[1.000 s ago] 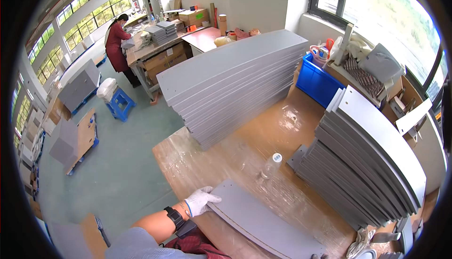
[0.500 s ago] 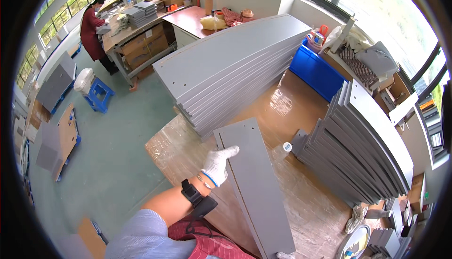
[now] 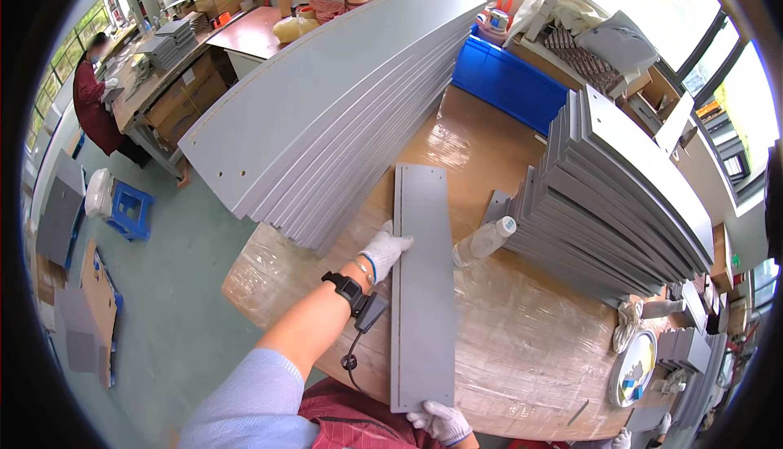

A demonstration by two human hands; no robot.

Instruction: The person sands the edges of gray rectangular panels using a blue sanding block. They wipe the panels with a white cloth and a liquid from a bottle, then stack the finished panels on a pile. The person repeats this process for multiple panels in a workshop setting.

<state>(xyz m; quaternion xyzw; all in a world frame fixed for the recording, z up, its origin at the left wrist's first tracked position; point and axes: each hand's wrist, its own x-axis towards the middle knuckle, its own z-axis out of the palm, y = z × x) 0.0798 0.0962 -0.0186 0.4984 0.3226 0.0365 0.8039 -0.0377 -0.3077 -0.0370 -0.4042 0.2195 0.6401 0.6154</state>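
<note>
Fingers of your white-gloved left hand curl over the left long edge of the long flat grey panel, gripping it about mid-length. Your white-gloved right hand clamps the near short end, fingers wrapped under the edge as far as I can tell. Two-point hold makes sense: the panel is long and thin, so one hand steadies the side while the other carries the end.

The panel lies flat on the wooden worktable wrapped in clear film, running lengthwise away from you, in the lane between two stacks.

Left of it: the big stack of long grey panels, its near end just beside your left hand. Right: a second stack of grey panels, fanned and leaning. A clear plastic bottle lies on its side between the panel and that right stack, close to the panel's right edge. It's the nearest obstruction if the panel swings right.

Beyond the table: a blue plastic crate. On the floor to the left, a blue plastic stool. Another person in a dark red top works at a far bench, well apart.
</note>
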